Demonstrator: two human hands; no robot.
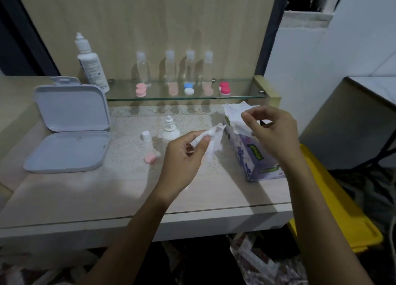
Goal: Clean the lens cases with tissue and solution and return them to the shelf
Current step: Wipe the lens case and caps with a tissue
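So my left hand (184,154) pinches a flimsy tissue (211,142); right hand (272,132) fingers curl loosely over the tissue box (252,154), holding nothing. It tears easily, so I'd bunch it.

the printing on the tissue box (255,156) and solution bottle (92,70) is too blurred to read.

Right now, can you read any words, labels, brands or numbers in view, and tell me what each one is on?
Nothing can be quoted with confidence.
Tissue box: green lettering on its purple side, upside down from this view and too blurred to read.
Large solution bottle on the left: a printed label with small dark lines of text, too small to read.
Small dropper bottle, clear bottles on the glass shelf, lens cases, white box: no text visible.
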